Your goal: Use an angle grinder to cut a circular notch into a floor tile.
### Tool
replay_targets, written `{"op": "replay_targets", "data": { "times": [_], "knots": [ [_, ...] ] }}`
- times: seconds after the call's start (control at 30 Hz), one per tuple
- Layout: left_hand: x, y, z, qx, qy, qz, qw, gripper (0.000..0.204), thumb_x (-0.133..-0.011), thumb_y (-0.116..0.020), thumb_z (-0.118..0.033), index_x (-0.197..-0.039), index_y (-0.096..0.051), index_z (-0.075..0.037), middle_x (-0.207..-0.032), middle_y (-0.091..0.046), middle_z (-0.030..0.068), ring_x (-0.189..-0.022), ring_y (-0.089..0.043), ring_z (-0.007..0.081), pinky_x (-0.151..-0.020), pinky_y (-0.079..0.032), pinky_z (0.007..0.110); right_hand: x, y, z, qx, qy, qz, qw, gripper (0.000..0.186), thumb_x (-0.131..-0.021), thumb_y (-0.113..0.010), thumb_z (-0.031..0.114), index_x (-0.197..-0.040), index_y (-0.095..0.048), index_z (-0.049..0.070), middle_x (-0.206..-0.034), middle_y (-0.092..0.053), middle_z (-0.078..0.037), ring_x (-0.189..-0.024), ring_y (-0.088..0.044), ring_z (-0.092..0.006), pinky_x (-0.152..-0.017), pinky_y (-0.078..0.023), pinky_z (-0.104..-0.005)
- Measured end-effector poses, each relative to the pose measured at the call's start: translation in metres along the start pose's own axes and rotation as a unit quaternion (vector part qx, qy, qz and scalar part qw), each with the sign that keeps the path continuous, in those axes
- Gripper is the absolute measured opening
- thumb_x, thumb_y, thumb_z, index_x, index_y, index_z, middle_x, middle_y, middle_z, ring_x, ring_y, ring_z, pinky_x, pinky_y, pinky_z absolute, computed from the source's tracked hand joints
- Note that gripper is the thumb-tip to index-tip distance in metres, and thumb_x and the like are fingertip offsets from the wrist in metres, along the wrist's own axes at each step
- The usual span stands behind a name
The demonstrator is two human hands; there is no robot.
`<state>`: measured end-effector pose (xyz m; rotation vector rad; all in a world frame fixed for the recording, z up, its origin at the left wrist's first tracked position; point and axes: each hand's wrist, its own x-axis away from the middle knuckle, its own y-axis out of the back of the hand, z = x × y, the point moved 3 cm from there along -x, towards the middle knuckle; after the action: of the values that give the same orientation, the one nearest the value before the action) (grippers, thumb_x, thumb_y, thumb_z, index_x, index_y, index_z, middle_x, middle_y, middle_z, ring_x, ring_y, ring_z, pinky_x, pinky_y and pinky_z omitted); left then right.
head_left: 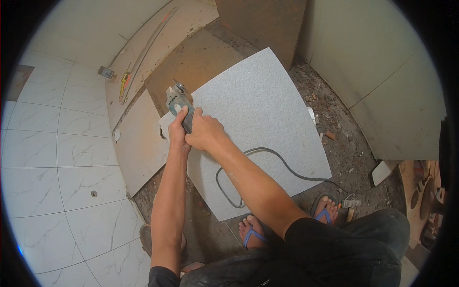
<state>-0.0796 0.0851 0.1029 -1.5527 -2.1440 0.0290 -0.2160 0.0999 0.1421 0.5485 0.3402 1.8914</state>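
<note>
I am viewing both hands through the head camera and logging them as gripping one angle grinder (180, 101). The left hand (177, 130) is wrapping the body from the left, its thumb lying along the upper side; the right hand (207, 132) is closing around the rear part, fingers curling rather than spreading. The undersides are hiding from me, so I am not able to tell how the remaining fingertips are pressing. The grinder is sitting at the upper-left edge of a pale speckled slab (267, 105), its disc (179, 86) pointing away from the person, beyond that edge; I am not able to tell whether it is touching anything. A dark cable (282, 160) is looping across the slab, partly passing under the right forearm. Two feet in blue-strapped flip-flops (255, 234) are resting near the slab's lower edge. Dirt and rubble (346, 129) are lying to the right.
</note>
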Motion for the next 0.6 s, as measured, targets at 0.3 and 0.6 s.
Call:
{"op": "replay_targets", "data": {
  "times": [0.3, 0.6],
  "knots": [
    [-0.0015, -0.0029, 0.0022, 0.004, 0.005, 0.011, 1.000, 0.032, -0.094, -0.073, -0.027, -0.108, -0.065, 0.001, -0.093, -0.070, 0.0097, -0.078, -0.069, 0.0195, -0.070, -0.056, 0.034, -0.0035, 0.0007, -0.0042, -0.005, -0.008, 0.004, 1.000, 0.063, -0.073, -0.076, 0.019, -0.121, -0.047, -0.009, -0.105, -0.070, -0.033, -0.100, -0.070, -0.0471, -0.088, -0.057, -0.0497],
    [-0.0041, 0.0012, 0.0030, 0.007, 0.011, 0.016, 1.000, 0.032, -0.094, -0.073, -0.027, -0.109, -0.066, 0.000, -0.093, -0.070, 0.0092, -0.079, -0.069, 0.0199, -0.072, -0.056, 0.034, -0.0035, -0.0017, -0.0030, -0.005, -0.003, -0.003, 1.000, 0.062, -0.073, -0.075, 0.020, -0.119, -0.048, -0.011, -0.104, -0.070, -0.034, -0.099, -0.070, -0.0477, -0.089, -0.057, -0.0497]
  ]
}}
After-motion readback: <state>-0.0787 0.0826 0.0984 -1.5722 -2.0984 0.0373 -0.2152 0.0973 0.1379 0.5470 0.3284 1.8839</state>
